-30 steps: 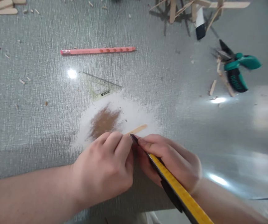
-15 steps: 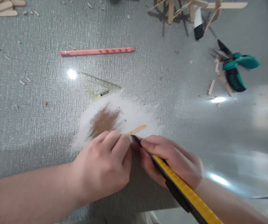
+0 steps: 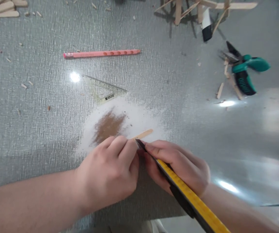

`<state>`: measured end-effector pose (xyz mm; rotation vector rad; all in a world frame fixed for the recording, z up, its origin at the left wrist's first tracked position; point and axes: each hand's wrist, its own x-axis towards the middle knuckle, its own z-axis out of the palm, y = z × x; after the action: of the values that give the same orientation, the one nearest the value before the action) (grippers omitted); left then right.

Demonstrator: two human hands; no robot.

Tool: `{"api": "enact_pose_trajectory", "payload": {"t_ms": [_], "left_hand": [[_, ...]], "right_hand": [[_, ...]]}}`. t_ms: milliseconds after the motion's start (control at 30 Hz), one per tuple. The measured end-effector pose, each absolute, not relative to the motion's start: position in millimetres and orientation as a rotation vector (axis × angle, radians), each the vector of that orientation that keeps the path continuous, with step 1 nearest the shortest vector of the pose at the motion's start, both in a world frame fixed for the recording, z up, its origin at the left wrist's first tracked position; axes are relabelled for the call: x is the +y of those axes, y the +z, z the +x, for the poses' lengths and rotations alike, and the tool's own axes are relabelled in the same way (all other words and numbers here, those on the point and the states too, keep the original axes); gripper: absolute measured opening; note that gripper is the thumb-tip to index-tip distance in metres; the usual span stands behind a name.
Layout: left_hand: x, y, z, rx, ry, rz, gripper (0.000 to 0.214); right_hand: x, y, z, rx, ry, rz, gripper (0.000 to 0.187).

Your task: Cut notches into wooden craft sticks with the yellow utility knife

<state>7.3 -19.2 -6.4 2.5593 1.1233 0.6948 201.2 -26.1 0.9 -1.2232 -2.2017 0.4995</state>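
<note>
My left hand [image 3: 110, 165] is closed on a wooden craft stick [image 3: 144, 133], whose rounded end sticks out past the fingers to the right. The rest of the stick is hidden under the hand. In my right hand [image 3: 180, 165] is a yellow and black utility knife [image 3: 188, 191], its fingers wrapped round the front of it. The dark blade tip [image 3: 139, 143] meets the stick right beside my left fingers. Both hands are at the near edge of a white worn patch [image 3: 139, 113] with a brown smudge [image 3: 110, 127] on the table.
A clear set square [image 3: 105, 90] and a pink pencil [image 3: 100, 53] lie beyond the hands. Green-handled pliers [image 3: 246, 68] rest at the right among stick scraps. A craft-stick structure [image 3: 197, 9] stands at the back, with more craft sticks [image 3: 1, 9] at the far left.
My right hand and the knife have shifted very slightly to the left. The left hand still grips the stick in nearly the same place.
</note>
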Motion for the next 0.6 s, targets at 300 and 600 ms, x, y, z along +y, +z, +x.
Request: {"api": "enact_pose_trajectory", "payload": {"t_ms": [300, 600], "left_hand": [[-20.1, -6.0, 9.0, 1.149, 0.7, 2.537, 0.024], [-20.4, -3.7, 10.4, 1.141, 0.63, 2.692, 0.023]], "right_hand": [[-26.2, -0.2, 199.0, -2.174, 0.545, -1.237, 0.026], [-22.2, 4.7, 199.6, -2.177, 0.646, -1.188, 0.018]]}}
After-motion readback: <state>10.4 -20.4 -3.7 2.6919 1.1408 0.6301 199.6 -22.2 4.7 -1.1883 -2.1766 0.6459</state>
